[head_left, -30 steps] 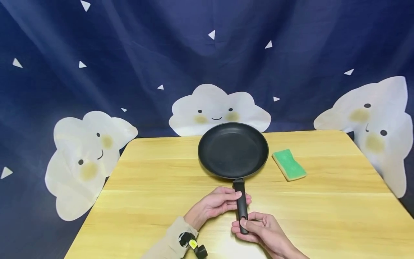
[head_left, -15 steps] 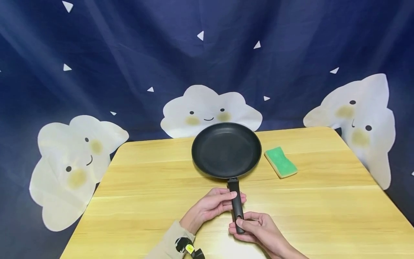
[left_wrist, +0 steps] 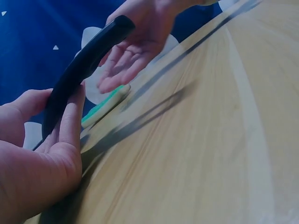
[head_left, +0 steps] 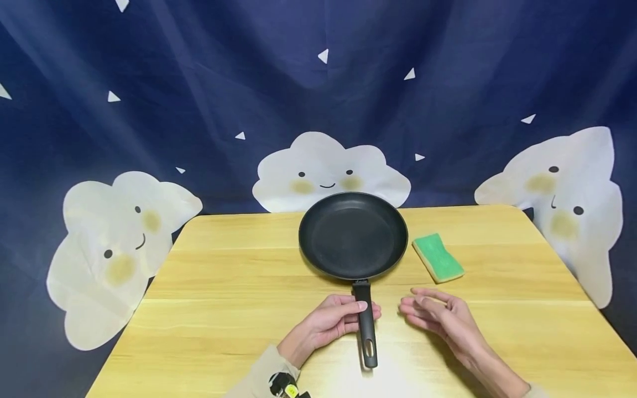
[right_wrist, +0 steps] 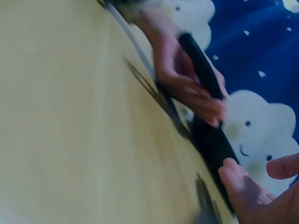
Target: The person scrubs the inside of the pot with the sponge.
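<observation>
A black frying pan (head_left: 353,237) sits toward the back middle of the wooden table, its handle (head_left: 367,337) pointing at the person. My left hand (head_left: 330,322) grips that handle near the pan, thumb on top and fingers beneath; in the left wrist view the handle (left_wrist: 84,65) slants up out of the hand. To the right, my right hand (head_left: 443,318) hovers apart from the handle with nothing in it, fingers loosely extended. Just beyond its fingertips lies a green-topped sponge (head_left: 439,258) with a pale underside, right of the pan.
The light wooden table (head_left: 224,276) has rounded back corners. Directly behind it hangs a dark blue curtain (head_left: 224,83) printed with white clouds and triangles. A strapped black device (head_left: 285,384) is on the left wrist.
My right hand has let go of the handle's end and moved right and forward, toward the sponge. My left hand keeps its grip. The head view has shifted slightly.
</observation>
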Demonstrator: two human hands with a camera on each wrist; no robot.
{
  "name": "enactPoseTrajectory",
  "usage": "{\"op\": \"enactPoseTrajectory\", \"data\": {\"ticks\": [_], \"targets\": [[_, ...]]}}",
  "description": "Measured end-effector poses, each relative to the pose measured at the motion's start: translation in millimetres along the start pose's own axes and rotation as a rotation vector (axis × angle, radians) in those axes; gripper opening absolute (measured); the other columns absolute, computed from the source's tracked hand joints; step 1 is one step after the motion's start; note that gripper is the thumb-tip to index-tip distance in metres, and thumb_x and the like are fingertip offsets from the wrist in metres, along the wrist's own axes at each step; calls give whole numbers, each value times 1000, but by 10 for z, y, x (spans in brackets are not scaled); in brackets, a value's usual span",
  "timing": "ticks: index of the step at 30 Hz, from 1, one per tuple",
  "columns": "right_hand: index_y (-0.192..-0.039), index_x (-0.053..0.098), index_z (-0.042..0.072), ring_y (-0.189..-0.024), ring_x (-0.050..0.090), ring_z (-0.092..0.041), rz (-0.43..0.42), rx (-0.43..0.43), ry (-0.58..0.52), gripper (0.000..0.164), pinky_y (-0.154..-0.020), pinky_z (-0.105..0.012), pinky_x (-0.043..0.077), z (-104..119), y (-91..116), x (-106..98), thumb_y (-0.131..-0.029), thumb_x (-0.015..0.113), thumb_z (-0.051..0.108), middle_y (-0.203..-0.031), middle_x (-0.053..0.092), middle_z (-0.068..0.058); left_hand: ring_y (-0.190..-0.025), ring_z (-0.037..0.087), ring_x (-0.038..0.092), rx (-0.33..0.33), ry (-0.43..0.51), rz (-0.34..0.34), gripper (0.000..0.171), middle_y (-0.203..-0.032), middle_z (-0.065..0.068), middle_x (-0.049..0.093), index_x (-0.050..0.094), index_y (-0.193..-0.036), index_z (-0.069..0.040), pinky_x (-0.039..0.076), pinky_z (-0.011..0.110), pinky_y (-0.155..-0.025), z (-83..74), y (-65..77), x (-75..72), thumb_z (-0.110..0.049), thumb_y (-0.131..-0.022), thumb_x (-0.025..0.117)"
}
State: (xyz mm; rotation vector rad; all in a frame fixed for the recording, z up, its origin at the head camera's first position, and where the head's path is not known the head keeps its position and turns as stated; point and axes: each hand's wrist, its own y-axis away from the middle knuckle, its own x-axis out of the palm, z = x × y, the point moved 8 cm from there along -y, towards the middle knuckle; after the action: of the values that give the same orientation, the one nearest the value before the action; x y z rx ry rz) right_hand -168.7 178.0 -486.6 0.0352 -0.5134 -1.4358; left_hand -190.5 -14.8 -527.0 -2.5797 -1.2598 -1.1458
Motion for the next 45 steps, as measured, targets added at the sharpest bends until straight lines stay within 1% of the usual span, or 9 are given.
{"op": "enactPoseTrajectory", "data": {"ticks": [5, 9, 14, 17, 22, 29, 36, 40, 45], "targets": [[-136, 33, -10, -96, 66, -30, -46, -163, 56, 54, -88, -41, 50, 377, -179, -179, -93, 59, 9, -107, 67, -20, -112, 32, 57, 4, -2, -10, 37, -117, 25, 61, 58, -119, 11, 47, 38, -93, -10, -16, 10, -12, -89, 65], [-131, 43, -7, -89, 68, -20, -154, -287, 128, 44, -82, -35, 53, 676, -355, -361, -92, 60, 7, -101, 69, -11, -113, 32, 57, 7, 4, -9, 37, -117, 25, 61, 57, -118, 11, 47, 39, -93, -14, -51, 26, -11, -89, 65], [-125, 56, 0, -96, 62, -16, -364, -422, 478, 38, -78, -22, 53, 949, -529, -542, -92, 61, 17, -110, 65, -12, -112, 31, 58, 15, 3, -27, 36, -116, 25, 62, 58, -117, 11, 48, 37, -91, -4, -70, 13, -11, -89, 64], [-126, 57, 3, -108, 54, -28, -426, -450, 698, 40, -87, -32, 49, 1022, -609, -597, -92, 61, 24, -122, 57, -20, -112, 31, 58, 20, 2, -23, 36, -117, 25, 61, 58, -118, 11, 48, 37, -91, 15, -75, 11, -11, -90, 64], [-127, 56, 2, -121, 39, -48, -357, -451, 974, 48, -95, -61, 35, 953, -748, -573, -89, 66, 30, -134, 44, -29, -112, 31, 58, 18, 12, -30, 35, -118, 25, 61, 57, -119, 11, 48, 38, -92, 79, -26, -28, -10, -91, 62], [-128, 54, 3, -112, 37, -52, -323, -390, 1244, 61, -76, -58, 43, 711, -819, -569, -79, 76, 30, -129, 39, -37, -113, 30, 57, 8, 22, -21, 36, -119, 24, 60, 57, -120, 10, 46, 38, -94, 117, 35, -34, -11, -91, 62], [-130, 54, 8, -103, 41, -51, -344, -385, 1319, 60, -65, -52, 45, 710, -794, -579, -77, 77, 25, -121, 43, -36, -113, 31, 58, 18, 10, -8, 35, -119, 25, 60, 56, -120, 10, 48, 38, -92, 65, 11, -20, -9, -92, 60], [-132, 54, 8, -104, 43, -51, -326, -371, 1312, 57, -67, -52, 44, 726, -805, -582, -81, 74, 24, -122, 44, -37, -113, 32, 57, 18, 4, -2, 36, -119, 25, 60, 56, -121, 11, 48, 38, -92, 42, 12, -13, -9, -92, 60], [-128, 58, 4, -101, 50, -50, -337, -448, 1284, 50, -73, -57, 44, 853, -759, -568, -83, 71, 22, -118, 51, -37, -113, 31, 57, 15, 0, 0, 36, -119, 24, 60, 56, -120, 11, 47, 38, -93, 29, -5, 9, -10, -91, 61]]}}
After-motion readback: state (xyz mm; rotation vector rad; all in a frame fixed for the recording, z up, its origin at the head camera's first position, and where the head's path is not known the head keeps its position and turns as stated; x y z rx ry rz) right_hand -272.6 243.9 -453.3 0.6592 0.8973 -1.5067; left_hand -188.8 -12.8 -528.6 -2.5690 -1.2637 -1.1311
